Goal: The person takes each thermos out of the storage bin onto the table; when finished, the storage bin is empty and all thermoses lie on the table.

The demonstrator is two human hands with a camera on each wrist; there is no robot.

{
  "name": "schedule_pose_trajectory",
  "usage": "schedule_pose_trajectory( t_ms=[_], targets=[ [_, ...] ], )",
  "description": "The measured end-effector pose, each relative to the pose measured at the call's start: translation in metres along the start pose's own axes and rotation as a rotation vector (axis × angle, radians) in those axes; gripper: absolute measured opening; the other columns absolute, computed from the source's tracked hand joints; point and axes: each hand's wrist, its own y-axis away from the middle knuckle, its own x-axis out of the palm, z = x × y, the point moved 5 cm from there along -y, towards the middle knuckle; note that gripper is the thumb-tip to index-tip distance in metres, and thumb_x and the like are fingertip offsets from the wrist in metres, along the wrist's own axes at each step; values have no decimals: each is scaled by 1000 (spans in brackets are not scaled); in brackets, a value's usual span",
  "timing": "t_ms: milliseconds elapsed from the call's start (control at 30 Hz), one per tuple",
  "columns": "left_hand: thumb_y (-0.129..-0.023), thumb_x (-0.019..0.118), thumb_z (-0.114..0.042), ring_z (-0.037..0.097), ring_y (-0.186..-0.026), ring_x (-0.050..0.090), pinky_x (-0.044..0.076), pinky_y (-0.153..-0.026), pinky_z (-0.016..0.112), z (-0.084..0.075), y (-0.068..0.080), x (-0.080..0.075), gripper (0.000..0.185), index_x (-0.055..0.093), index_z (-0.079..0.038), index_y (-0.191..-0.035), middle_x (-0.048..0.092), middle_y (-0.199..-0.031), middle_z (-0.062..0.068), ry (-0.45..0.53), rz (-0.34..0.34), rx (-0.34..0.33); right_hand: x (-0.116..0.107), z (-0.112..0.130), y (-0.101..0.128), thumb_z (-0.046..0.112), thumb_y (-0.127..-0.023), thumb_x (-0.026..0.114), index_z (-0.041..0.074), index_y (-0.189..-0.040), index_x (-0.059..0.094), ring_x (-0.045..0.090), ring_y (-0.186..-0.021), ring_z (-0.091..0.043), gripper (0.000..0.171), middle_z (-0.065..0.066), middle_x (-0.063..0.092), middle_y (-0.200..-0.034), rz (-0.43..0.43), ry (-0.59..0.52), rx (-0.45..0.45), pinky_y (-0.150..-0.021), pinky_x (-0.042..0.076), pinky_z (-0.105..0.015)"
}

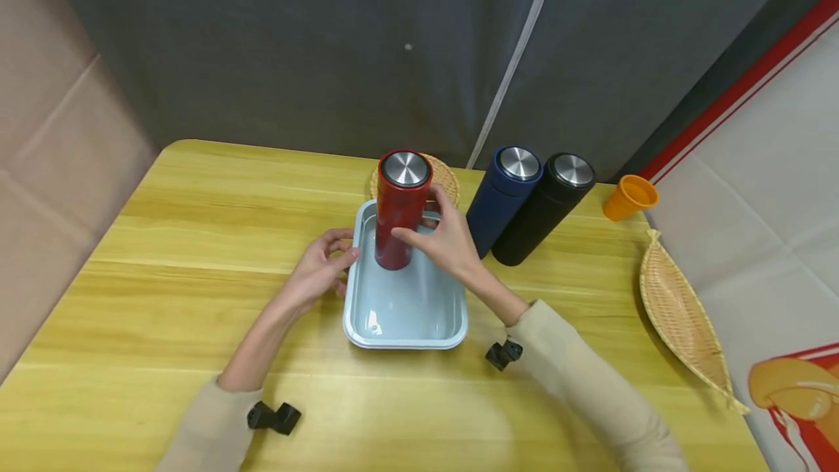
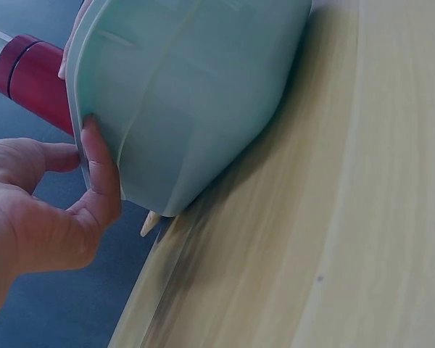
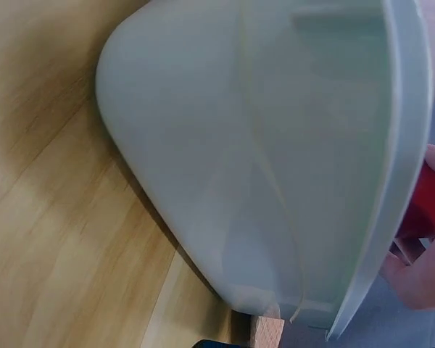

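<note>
A red thermos (image 1: 397, 204) with a silver-topped lid stands upright inside the pale blue plastic basin (image 1: 409, 315), towards its far end. My right hand (image 1: 451, 240) grips the thermos from the right, thumb across its front; whether its base touches the basin floor I cannot tell. On the basin's left side, my left hand (image 1: 319, 266) pinches the rim between thumb and finger. The left wrist view shows this hand (image 2: 65, 196) at the rim, with the thermos (image 2: 40, 80) rising beyond. In the right wrist view, the basin's outer wall (image 3: 225, 145) hides most of the thermos.
Blue (image 1: 498, 202) and black (image 1: 542, 213) thermoses stand side by side, right of the basin. A round woven mat (image 1: 447, 179) lies behind it. Farther right are an orange cup (image 1: 631, 197) and a boat-shaped wicker basket (image 1: 682, 312) near the wall.
</note>
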Motion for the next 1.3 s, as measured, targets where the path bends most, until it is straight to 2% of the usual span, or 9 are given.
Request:
schedule_pose_trajectory(
  t_ms=[267,500,800,933,1133,1300],
  targets=[
    [-98,54,-6,20,-69,59,56,-46,34,1,2,-4,48,34,5,-140,48,-117,26,5,11,2,-4,4,10,16,-76,84,6,-133,47,58,-110,-24,69,-9,57,-124,-2,33,-35,-88,56,-36],
    [-97,54,-6,18,-69,58,56,-46,34,-1,2,-4,47,34,6,-139,49,-117,25,16,12,13,-12,17,22,13,-73,86,7,-129,50,59,-106,-19,67,-7,60,-119,-12,22,-95,-83,58,-36],
    [-98,53,-5,17,-68,59,55,-45,32,-2,1,-5,46,35,5,-138,49,-115,22,44,10,13,-22,36,35,11,-73,85,7,-128,51,58,-104,-17,65,-4,59,-118,-6,16,-126,-80,59,-32],
    [-98,53,-5,16,-69,59,55,-45,30,-1,1,-3,46,33,6,-138,47,-115,24,55,16,14,-32,45,41,8,-74,84,8,-129,51,59,-104,-16,64,-3,60,-119,2,7,-148,-77,59,-32],
    [-98,53,-5,17,-69,59,55,-46,29,-1,2,-1,47,33,7,-139,48,-115,24,49,19,9,-51,61,49,-4,-72,80,6,-131,51,60,-102,-21,67,-5,60,-120,22,-58,-200,-74,60,-35],
    [-98,53,-5,19,-69,59,56,-47,31,-2,2,0,46,34,5,-139,48,-114,22,36,12,6,-67,67,54,-8,-70,80,4,-131,53,61,-98,-23,68,-5,61,-118,-3,-37,-217,-75,60,-31]
  ],
)
